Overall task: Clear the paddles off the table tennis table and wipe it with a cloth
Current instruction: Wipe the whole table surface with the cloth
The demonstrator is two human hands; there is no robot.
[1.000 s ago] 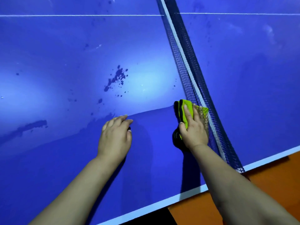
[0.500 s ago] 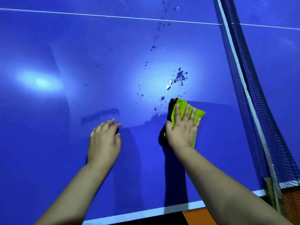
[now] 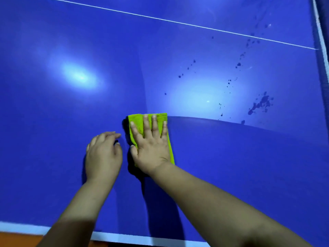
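Head view: the folded green cloth [image 3: 138, 119] lies flat on the blue worktop [image 3: 53, 122], its long axis running away from the person. The right hand [image 3: 151, 147] presses it, grip flat with straight fingers. Just left of the cloth, the left hand [image 3: 103, 155] rests loosely curled, holding nothing.

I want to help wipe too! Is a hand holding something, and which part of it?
The right hand presses flat on top of the green cloth, fingers straight, not gripping it. The left hand holds nothing.
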